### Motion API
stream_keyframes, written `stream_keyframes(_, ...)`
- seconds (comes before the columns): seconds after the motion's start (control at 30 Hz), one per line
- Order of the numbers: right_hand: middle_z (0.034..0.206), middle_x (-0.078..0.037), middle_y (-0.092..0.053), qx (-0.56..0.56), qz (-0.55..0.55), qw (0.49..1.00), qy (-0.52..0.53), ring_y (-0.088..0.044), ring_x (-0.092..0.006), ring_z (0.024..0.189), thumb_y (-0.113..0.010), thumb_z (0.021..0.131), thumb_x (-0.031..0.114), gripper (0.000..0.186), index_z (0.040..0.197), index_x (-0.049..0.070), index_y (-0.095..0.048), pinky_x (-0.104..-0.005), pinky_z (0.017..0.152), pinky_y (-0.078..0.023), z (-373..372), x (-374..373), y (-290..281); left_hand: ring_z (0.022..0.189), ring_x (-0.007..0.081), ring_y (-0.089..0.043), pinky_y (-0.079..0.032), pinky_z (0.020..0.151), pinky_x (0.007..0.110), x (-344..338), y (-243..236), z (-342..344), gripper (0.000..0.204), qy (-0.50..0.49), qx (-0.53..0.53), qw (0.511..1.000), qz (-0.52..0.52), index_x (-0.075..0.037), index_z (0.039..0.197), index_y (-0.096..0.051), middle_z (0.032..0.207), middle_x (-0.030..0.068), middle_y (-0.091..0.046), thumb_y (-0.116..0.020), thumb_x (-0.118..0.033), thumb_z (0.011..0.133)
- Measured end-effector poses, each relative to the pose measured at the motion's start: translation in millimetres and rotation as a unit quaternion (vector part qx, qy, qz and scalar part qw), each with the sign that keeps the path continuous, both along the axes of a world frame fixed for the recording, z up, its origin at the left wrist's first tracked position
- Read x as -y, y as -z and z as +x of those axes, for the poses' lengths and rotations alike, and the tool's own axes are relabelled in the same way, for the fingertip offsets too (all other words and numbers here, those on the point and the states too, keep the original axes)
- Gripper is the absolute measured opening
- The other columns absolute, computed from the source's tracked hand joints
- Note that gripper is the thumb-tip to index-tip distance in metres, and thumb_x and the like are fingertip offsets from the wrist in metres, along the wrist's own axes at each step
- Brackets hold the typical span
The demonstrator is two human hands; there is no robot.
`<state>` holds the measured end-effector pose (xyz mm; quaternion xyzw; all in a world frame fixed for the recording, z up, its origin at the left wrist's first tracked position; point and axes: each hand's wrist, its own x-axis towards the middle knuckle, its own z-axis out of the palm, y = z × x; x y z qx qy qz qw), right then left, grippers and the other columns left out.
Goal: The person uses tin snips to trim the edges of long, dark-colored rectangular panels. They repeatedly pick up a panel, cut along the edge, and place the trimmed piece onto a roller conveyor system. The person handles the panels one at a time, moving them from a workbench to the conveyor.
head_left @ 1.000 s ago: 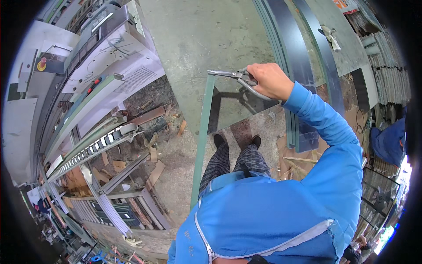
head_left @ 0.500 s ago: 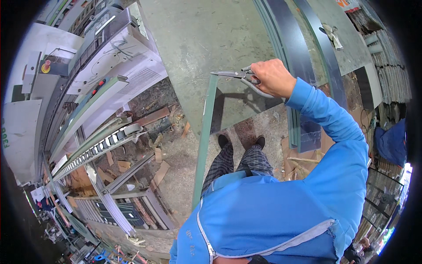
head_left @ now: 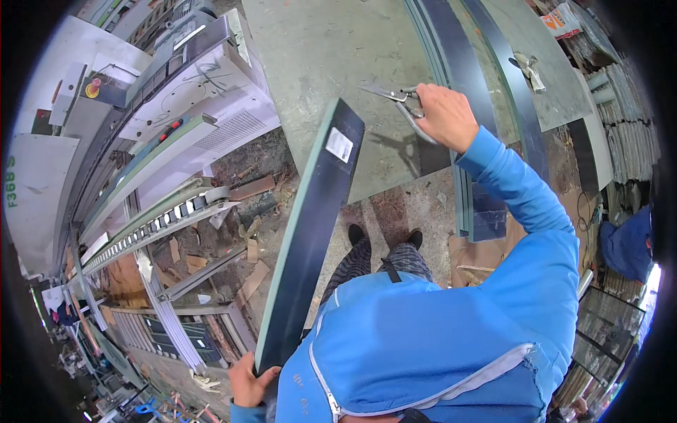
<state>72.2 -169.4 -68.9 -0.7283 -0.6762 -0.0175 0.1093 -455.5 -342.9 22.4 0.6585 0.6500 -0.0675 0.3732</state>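
My right hand (head_left: 447, 117) is closed around the handles of a pair of metal shears (head_left: 390, 94), whose pointed blades extend to the left over the grey surface. At the lower left, my left hand (head_left: 249, 381) grips the near end of a long, narrow dark board (head_left: 305, 243) with a green edge. The board is tilted so that its broad dark face shows, with a white label (head_left: 339, 144) close to its far end. A gap separates the shear tips from that far end.
A stack of dark green-edged boards (head_left: 465, 63) lies to the right on the grey work surface (head_left: 317, 42). A work glove (head_left: 530, 72) rests farther right. On the left stands a large white machine (head_left: 233, 92) with a roller rail (head_left: 169, 233); offcuts litter the floor.
The board has turned from edge-up to showing its dark labelled face. My left hand has come into view at its near end. The shears have moved slightly right and up, away from the board's tip.
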Motion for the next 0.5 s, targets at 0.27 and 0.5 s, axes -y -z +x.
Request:
stream_keyframes(0.27, 0.078, -0.017, -0.058, 0.014, -0.025, 1.0, -0.008, -0.058, -0.0346, 0.077, -0.061, 0.073, 0.021, 0.025, 0.08, -0.001, -0.053, -0.0441, 0.068, -0.046, 4, 23, 10, 0.067, 0.0407, -0.05, -0.036, 0.053, 0.046, 27, 10, 17, 0.028, 0.113, -0.107, 0.974, 0.167, -0.004, 0.077, -0.043, 0.074, 0.0168, -0.044, -0.067, -0.017, 0.067)
stream_keyframes(0.5, 0.077, -0.018, -0.059, 0.001, -0.012, 0.999, -0.035, -0.059, -0.0341, 0.077, -0.061, 0.073, 0.023, 0.025, 0.079, -0.001, -0.056, -0.0437, 0.069, -0.046, 4, 22, 19, 0.067, 0.0398, -0.05, -0.037, 0.054, 0.046, 35, 32, 6, 0.032, 0.095, -0.121, 0.977, 0.149, -0.005, 0.077, -0.044, 0.075, 0.0162, -0.044, -0.071, -0.017, 0.064)
